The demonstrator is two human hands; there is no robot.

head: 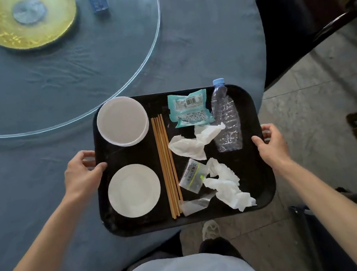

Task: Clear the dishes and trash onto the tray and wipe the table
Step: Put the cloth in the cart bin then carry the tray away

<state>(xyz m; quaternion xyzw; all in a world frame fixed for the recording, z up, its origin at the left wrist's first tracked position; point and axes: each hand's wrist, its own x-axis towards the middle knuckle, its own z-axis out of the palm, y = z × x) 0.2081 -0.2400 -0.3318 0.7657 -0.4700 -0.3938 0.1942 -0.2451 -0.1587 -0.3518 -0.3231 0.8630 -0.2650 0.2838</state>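
the left hand (82, 172) curls its fingers round the left rim of the flat black plastic tray (260, 183), and the right hand (271, 143) curls round the right rim, thumbs on top. the tray sits in the middle of the frame, half over the edge of the blue cloth table (27, 184). it looks stiff and not very heavy. holding both short sides seems best. the white bowls (122, 121), white plate (134, 190), wooden chopsticks (166, 165) and squashed clear bottle (226, 122) could slide, and the crumpled white tissues (224, 184) are light, so keep it level.
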